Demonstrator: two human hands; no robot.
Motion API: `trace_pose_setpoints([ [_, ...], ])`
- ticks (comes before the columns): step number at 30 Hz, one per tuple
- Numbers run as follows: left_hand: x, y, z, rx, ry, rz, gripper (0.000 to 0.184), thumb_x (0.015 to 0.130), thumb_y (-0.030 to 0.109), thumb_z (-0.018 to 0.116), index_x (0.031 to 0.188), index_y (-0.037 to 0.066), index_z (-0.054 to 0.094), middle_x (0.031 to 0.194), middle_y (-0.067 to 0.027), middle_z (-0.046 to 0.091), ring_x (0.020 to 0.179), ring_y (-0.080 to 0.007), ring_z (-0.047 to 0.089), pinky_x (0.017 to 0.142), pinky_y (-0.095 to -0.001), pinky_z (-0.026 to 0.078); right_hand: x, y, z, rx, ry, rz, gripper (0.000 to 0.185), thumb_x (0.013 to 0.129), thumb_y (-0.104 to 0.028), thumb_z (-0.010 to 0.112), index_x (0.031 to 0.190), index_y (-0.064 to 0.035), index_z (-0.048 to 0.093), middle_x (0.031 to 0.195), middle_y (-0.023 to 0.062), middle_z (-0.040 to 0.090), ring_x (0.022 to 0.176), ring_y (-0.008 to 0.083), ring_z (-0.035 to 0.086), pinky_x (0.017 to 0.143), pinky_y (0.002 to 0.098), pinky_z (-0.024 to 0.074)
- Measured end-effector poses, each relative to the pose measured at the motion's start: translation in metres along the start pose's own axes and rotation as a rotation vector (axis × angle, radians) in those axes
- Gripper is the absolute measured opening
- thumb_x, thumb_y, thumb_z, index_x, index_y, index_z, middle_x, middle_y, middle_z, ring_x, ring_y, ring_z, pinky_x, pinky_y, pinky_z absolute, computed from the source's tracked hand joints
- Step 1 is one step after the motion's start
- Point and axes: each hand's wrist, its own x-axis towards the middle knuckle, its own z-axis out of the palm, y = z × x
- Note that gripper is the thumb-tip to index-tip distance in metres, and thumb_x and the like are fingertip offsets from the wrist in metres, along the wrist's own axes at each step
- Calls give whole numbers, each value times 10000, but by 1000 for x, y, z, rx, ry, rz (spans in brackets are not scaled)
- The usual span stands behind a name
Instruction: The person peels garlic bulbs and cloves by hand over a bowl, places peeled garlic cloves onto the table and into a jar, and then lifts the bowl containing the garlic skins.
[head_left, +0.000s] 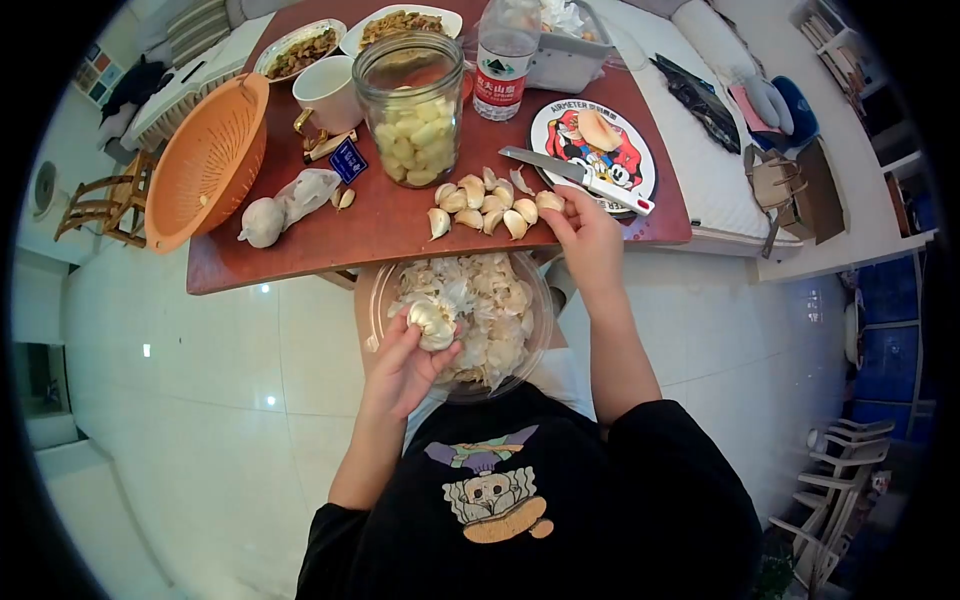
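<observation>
Reddish-brown wooden table (pixel 330 250) holds a clear glass jar (pixel 408 115) of peeled garlic. Right of the jar, the right hand (pixel 588 235) pinches an unpeeled pale clove (pixel 549 201); below it, the left hand (pixel 408 365) grips a partly opened whitish garlic bulb (pixel 432 323) over a clear round bowl (pixel 543 320) of papery skins.

Brown table (pixel 390 245), garlic cloves (pixel 493 202), glass jar (pixel 411 120)

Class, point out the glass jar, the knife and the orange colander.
Glass jar (pixel 412 135): head view, its front wall.
Knife (pixel 545 162): head view, its blade.
Orange colander (pixel 222 158): head view, inner wall.
</observation>
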Motion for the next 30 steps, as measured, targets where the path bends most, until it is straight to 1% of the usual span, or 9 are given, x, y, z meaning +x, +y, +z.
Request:
trace_pose_setpoints([
  [3, 0, 2, 3, 52, 11, 35, 407, 929, 129, 489, 1304, 50, 355, 1266, -168, 471, 1155, -324, 506, 950, -403, 474, 0, 0, -4, -7, -8, 51, 270, 767, -191, 720, 983, -46, 648, 720, 86, 640, 612, 182, 608, 574, 297, 479],
  [9, 2, 1, 5, 99, 46, 49, 450, 907, 51, 498, 1316, 58, 311, 1251, -152, 463, 1149, -303, 509, 963, -409, 459, 2, -2, -10, -81, -23, 18, 185, 762, -187, 722, 828, -34, 641, 679, 74, 621, 579, 169, 588, 544, 300, 463],
  [15, 1, 0, 1, 164, 74, 58, 519, 879, 27, 549, 1335, 80, 307, 1239, -107, 480, 1123, -248, 515, 935, -393, 461, 5, -1, -13, -7, 123, 35, 150, 768, -149, 720, 793, -32, 630, 662, 60, 601, 564, 141, 561, 532, 271, 445],
  [18, 2, -1, -6, 167, 110, 88, 543, 871, 36, 574, 1342, 90, 310, 1235, -79, 484, 1091, -207, 517, 898, -363, 458, 0, -11, -19, 72, 166, -31, 142, 771, -134, 718, 792, -30, 625, 688, 64, 596, 569, 138, 549, 535, 258, 441],
  [21, -1, 3, -5, 192, 140, 135, 542, 868, 52, 589, 1338, 94, 322, 1232, -62, 485, 1069, -178, 513, 871, -335, 447, -20, -33, -15, 259, -16, -141, 139, 765, -121, 720, 800, -26, 624, 721, 68, 597, 584, 141, 547, 534, 257, 438],
  [23, -1, 8, 0, 209, 142, 157, 530, 866, 59, 594, 1327, 92, 333, 1229, -57, 486, 1059, -167, 511, 860, -324, 444, -39, -44, -5, 236, -291, -179, 145, 757, -143, 719, 814, -43, 631, 745, 63, 606, 617, 175, 569, 562, 276, 456],
  [26, -3, 11, 6, 229, 138, 177, 524, 863, 71, 602, 1320, 88, 346, 1223, -52, 492, 1060, -157, 508, 855, -313, 447, -64, -42, 21, 122, -463, -288, 151, 751, -180, 710, 820, -65, 642, 798, 54, 618, 712, 213, 592, 639, 317, 472],
  [29, -7, 12, 3, 314, 165, 190, 552, 858, 85, 613, 1339, 85, 343, 1216, -53, 506, 1072, -152, 506, 853, -302, 454, -70, -47, 27, 52, -506, -453, 146, 735, -137, 714, 845, -60, 657, 918, 85, 622, 822, 256, 587, 708, 342, 478],
  [30, -8, 10, -2, 359, 177, 190, 556, 856, 77, 612, 1340, 79, 339, 1211, -58, 508, 1066, -150, 509, 851, -302, 455, -68, -47, 28, 33, -474, -500, 148, 738, -133, 707, 857, -60, 658, 928, 86, 618, 843, 264, 582, 727, 352, 473],
])
